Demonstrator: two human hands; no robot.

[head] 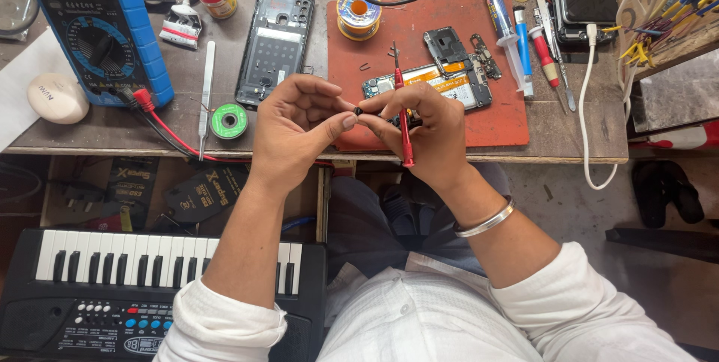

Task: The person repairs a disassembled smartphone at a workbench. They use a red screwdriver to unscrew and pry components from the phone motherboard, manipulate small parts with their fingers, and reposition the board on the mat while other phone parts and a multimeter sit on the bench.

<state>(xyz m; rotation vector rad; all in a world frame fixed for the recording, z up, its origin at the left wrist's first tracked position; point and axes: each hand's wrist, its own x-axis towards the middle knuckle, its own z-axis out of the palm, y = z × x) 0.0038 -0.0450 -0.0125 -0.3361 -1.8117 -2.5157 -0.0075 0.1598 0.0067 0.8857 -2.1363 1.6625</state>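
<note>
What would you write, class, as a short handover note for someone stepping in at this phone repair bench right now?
Left hand: thumb and forefinger pinch a tiny dark part.
Right hand: holds a red screwdriver upright, fingers meeting the left hand's at the part.
Opened phone lies on the red mat, circuit board exposed; its back cover lies on the table to the left.
Done: cover off, some pieces removed.
Left: board still in the phone; what the tiny part is cannot be told.

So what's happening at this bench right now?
A person sits at a cluttered workbench. The left hand and right hand meet over the red mat, pinching a tiny dark part between fingertips. The right hand also holds a red screwdriver. A phone with its back removed lies on the mat; its back cover lies beside it.
</note>
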